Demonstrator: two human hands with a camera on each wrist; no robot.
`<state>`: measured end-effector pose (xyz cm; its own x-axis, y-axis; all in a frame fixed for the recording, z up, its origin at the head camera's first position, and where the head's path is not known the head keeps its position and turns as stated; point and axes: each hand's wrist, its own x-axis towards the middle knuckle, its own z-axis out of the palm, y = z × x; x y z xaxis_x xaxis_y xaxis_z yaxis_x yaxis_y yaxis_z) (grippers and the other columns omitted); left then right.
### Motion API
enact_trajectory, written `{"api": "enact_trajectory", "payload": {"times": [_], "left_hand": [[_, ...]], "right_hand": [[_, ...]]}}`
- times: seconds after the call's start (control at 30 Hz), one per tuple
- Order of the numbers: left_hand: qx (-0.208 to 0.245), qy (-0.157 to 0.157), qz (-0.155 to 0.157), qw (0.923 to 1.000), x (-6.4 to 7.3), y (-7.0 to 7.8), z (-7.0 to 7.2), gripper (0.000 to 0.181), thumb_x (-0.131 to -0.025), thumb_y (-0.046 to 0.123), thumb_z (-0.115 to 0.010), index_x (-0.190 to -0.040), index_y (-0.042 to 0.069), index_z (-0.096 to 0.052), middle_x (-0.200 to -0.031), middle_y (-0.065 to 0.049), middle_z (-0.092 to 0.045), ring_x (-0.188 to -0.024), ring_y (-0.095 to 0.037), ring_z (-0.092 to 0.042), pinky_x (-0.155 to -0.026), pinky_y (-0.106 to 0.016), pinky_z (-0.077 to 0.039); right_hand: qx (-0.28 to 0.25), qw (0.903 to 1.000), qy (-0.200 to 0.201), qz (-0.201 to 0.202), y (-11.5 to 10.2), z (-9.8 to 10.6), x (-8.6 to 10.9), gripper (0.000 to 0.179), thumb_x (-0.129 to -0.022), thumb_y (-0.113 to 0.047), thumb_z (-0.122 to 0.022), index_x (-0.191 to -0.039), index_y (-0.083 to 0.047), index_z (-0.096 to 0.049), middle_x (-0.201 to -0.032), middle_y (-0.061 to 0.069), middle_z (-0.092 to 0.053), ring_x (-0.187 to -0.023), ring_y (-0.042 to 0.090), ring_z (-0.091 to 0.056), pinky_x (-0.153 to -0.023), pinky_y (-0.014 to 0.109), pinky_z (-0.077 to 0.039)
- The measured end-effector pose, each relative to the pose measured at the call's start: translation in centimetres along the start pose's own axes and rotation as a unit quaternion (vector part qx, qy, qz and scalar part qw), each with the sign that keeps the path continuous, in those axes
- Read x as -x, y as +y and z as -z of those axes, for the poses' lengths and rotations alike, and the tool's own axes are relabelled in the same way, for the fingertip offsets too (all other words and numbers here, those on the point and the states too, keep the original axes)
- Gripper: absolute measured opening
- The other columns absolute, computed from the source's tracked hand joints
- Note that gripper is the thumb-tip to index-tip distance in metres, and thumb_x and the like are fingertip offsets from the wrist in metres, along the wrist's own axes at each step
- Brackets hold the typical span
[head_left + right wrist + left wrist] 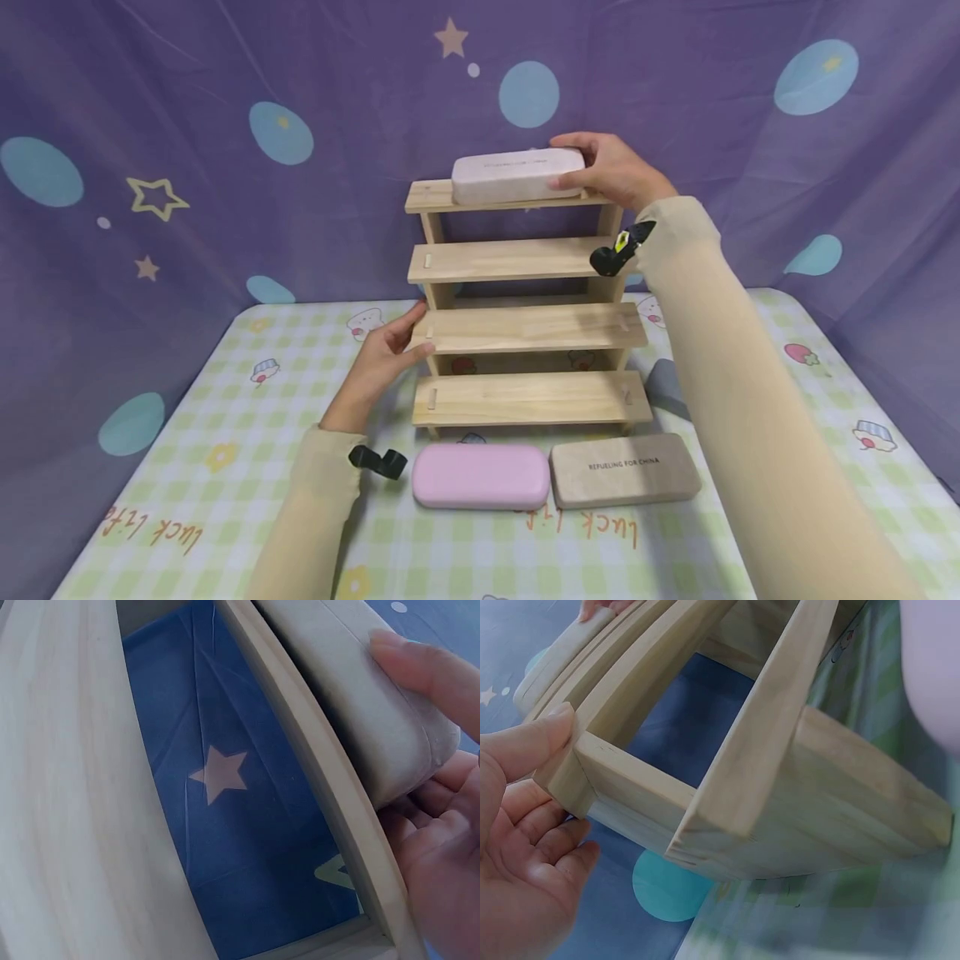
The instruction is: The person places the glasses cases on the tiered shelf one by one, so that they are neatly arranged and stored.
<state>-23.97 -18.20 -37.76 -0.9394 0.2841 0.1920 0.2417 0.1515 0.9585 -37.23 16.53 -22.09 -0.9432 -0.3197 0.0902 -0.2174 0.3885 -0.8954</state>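
A person's right hand [611,171] grips the end of a pale grey glasses case [517,175] lying lengthwise on the top step of a four-tier wooden display rack [525,329], fingers over the case's top and thumb curled at its end. The left hand [382,362] steadies the rack, thumb and fingers loosely spread against the left end of the third step [622,787] and clamped on nothing.

The rack stands on a checked tablecloth [247,417] before a purple backdrop [225,100] printed with stars. Two more cases lie in front of the bottom step, touching end to end: a pink glasses case [480,475] and a tan glasses case [626,481] lettered "REFUELING FOR CHINA". A dark grey object [666,385] shows beside the rack's right foot, mostly hidden by the right sleeve.

The top step looks barely deeper than the case, which sits close to its front edge. Released off-centre, it could tip forward and tumble down the steps below. The raised right forearm passes close to the rack's right side, and a nudge there could shift the light frame, held only by an open palm.
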Motion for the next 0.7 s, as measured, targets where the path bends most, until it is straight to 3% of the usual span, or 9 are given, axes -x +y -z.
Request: {"api": "enact_trajectory", "payload": {"times": [0.57,0.7], "left_hand": [[0.002,-0.001,0.000,1.0000,0.17,-0.05,-0.10,0.065,-0.088,0.000,-0.064,-0.143,-0.004,-0.031,-0.151,-0.012,-0.028,-0.139,-0.021,-0.027,-0.114,-0.032,-0.021],[0.004,-0.003,-0.001,1.0000,0.07,-0.09,-0.12,0.065,-0.088,0.001,-0.064,-0.144,-0.003,-0.031,-0.151,-0.011,-0.028,-0.139,-0.020,-0.027,-0.114,-0.031,-0.021]], "right_hand": [[0.040,0.9988,0.028,0.003,-0.11,-0.57,0.32,0.077,-0.078,-0.019,-0.077,-0.145,-0.012,-0.039,-0.139,0.008,-0.047,-0.112,0.013,-0.045,-0.094,0.024,-0.039],[0.033,0.9990,0.030,0.007,-0.15,-0.40,0.49,0.077,-0.079,-0.019,-0.077,-0.146,-0.013,-0.038,-0.143,0.007,-0.044,-0.115,0.012,-0.045,-0.093,0.021,-0.040]]}}
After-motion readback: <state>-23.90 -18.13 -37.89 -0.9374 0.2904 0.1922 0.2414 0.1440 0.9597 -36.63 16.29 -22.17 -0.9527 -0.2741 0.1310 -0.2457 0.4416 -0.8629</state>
